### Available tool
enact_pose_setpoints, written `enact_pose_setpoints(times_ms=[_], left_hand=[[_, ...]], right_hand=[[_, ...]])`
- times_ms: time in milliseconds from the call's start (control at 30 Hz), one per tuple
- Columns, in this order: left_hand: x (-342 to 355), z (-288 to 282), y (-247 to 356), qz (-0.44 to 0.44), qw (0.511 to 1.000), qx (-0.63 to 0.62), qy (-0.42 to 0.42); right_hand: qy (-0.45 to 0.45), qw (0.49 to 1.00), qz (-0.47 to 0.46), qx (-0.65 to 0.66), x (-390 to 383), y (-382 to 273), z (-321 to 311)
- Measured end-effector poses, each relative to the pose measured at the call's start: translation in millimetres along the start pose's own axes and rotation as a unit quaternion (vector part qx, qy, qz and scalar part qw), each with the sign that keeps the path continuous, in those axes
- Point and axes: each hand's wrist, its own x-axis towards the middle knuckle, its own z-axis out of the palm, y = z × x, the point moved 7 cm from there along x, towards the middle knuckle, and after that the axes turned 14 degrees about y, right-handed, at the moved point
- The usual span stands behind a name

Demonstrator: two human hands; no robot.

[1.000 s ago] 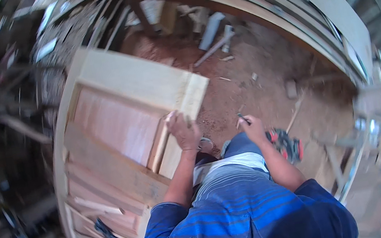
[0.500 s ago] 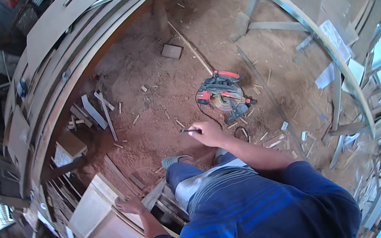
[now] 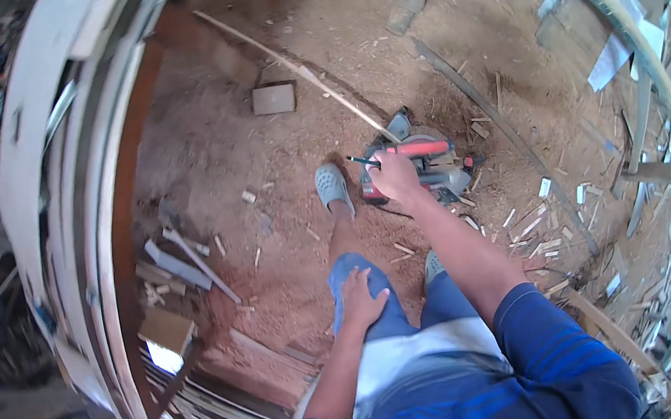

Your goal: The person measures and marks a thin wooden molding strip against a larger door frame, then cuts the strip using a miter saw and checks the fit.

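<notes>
My right hand (image 3: pixel 394 174) is closed around a thin dark pencil (image 3: pixel 360 161), whose tip sticks out to the left. It appears over the red and black mitre saw (image 3: pixel 446 179) on the ground; I cannot tell whether it touches the saw. Beside the hand shows the saw's red handle (image 3: pixel 421 148). A long thin wood strip (image 3: pixel 291 66) lies on the ground, its near end at the saw. My left hand (image 3: pixel 360 298) rests on my left thigh, fingers spread and holding nothing.
Long boards (image 3: pixel 87 222) are stacked along the left. A block (image 3: pixel 273 98) lies on the dusty ground ahead. Offcuts (image 3: pixel 536 226) are scattered right of the saw, near a long dark strip (image 3: pixel 482 112). A wooden frame with a long rail (image 3: pixel 632 31) stands at the right.
My left hand has left the pale wooden panel and come onto my thigh. My right hand, still holding the pencil, has moved forward to the saw. My left foot has stepped forward.
</notes>
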Motion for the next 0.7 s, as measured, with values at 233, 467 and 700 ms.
enact_pose_setpoints(times_ms=[233,467,700], left_hand=[[188,-17,-15,-0.023,0.978,0.15,-0.141],[263,-48,-69,-0.022,0.981,0.143,-0.128],[279,-62,-74,-0.013,0.986,0.118,-0.12]], right_hand=[[-0.037,0.982,0.094,-0.159,248,178,198],[-0.041,0.961,0.19,-0.196,310,285,310],[0.035,0.95,0.008,-0.311,340,244,195]])
